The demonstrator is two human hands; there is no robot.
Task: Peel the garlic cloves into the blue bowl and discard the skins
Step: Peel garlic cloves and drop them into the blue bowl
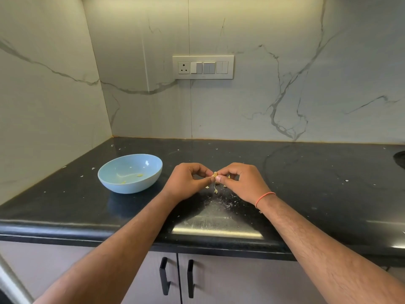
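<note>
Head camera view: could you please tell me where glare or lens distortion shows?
In the head view, glare streaks the glossy black stone countertop at its front edge between the forearms; wide-angle distortion bows that edge; the small pale garlic clove pinched between the left hand and right hand is slightly soft.

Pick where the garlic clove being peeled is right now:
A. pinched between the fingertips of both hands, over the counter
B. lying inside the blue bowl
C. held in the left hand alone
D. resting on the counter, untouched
A: the garlic clove sits between the left hand and right hand, right of the blue bowl.

Home kitchen — black countertop [306, 172], marble backsplash [263, 102], cabinet doors [219, 279].
</note>
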